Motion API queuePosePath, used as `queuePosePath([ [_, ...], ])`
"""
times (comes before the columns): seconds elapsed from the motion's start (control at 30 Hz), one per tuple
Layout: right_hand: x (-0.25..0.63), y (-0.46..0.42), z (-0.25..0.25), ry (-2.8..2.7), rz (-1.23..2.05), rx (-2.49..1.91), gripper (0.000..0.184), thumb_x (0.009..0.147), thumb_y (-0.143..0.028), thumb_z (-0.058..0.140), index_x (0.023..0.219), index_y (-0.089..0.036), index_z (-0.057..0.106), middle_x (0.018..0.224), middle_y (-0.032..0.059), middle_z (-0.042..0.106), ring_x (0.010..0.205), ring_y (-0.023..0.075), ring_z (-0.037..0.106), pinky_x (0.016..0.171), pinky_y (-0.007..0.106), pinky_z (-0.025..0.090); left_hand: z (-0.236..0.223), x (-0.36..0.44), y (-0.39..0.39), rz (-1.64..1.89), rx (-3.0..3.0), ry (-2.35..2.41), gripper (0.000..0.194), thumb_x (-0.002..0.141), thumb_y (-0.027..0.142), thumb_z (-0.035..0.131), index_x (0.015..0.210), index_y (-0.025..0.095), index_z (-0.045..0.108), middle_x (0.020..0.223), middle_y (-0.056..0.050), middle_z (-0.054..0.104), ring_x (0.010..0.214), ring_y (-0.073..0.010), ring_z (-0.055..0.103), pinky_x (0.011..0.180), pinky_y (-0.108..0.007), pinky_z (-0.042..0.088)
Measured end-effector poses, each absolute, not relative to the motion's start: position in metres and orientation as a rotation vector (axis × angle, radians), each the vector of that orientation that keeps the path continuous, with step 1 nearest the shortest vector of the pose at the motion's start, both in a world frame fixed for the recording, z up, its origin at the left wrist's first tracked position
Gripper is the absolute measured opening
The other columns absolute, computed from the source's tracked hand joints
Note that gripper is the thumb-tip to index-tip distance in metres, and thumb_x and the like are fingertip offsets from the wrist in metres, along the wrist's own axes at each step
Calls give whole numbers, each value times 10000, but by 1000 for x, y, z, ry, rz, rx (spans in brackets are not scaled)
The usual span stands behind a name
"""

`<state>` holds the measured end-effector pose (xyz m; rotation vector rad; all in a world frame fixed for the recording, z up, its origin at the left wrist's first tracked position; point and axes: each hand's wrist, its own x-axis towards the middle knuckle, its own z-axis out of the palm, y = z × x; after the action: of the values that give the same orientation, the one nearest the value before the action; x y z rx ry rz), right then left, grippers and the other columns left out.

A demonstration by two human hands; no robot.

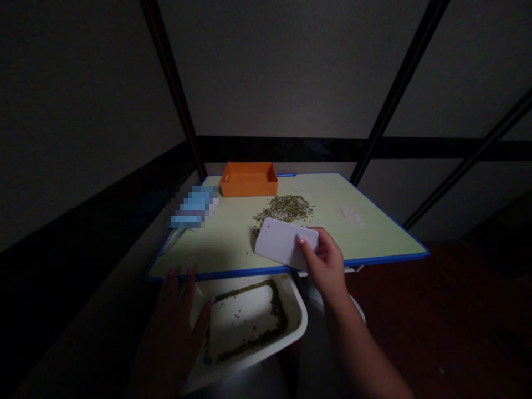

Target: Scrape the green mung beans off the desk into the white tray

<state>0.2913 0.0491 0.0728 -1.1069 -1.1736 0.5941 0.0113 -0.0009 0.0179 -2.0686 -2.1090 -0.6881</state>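
My right hand (326, 263) grips a white plastic scraper (280, 243) by its right end, thumb on its face. The scraper is tilted over the near part of the table, just in front of a spread pile of small green beans (291, 208) mixed with pale grains. Below the table's front edge sits a white basin (302, 318), with more green beans lining its inner edges. My left hand (177, 321), in shadow, is at the basin's left side, thumb over the inside and fingers outside near the table edge.
The pale green tabletop (328, 238) has a blue rim. An orange open box (249, 188) stands at the back left. A blurred blue item (193, 208) lies on the left edge. White grains (351, 215) form a small patch at the right. Wall panels surround the table.
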Motion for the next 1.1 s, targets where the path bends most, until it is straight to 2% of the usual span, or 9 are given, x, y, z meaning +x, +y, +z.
queuePosePath([
  [0.37,285,46,70,-1224,624,-1101,142,863,-349,607,877,-211,574,736,-19,608,673,142,553,585,232,407,19,12,-1,-697,-2070,-2104,691,868,547,303,1429,148,362,1574,-215,273,1474,-336,240,1151,-545,326],
  [0.8,295,49,74,-1142,547,-1129,182,828,-379,629,860,-207,582,710,-13,597,647,150,542,574,242,413,18,11,0,-726,-2068,-2129,663,865,541,334,1424,186,370,1591,-175,262,1484,-309,223,1154,-530,328],
  [1.1,295,48,74,-1159,555,-1132,194,825,-388,637,860,-203,589,716,-14,601,653,150,542,583,240,409,15,10,1,-724,-2091,-2072,681,873,531,321,1439,152,339,1588,-208,240,1482,-342,220,1160,-542,308],
])
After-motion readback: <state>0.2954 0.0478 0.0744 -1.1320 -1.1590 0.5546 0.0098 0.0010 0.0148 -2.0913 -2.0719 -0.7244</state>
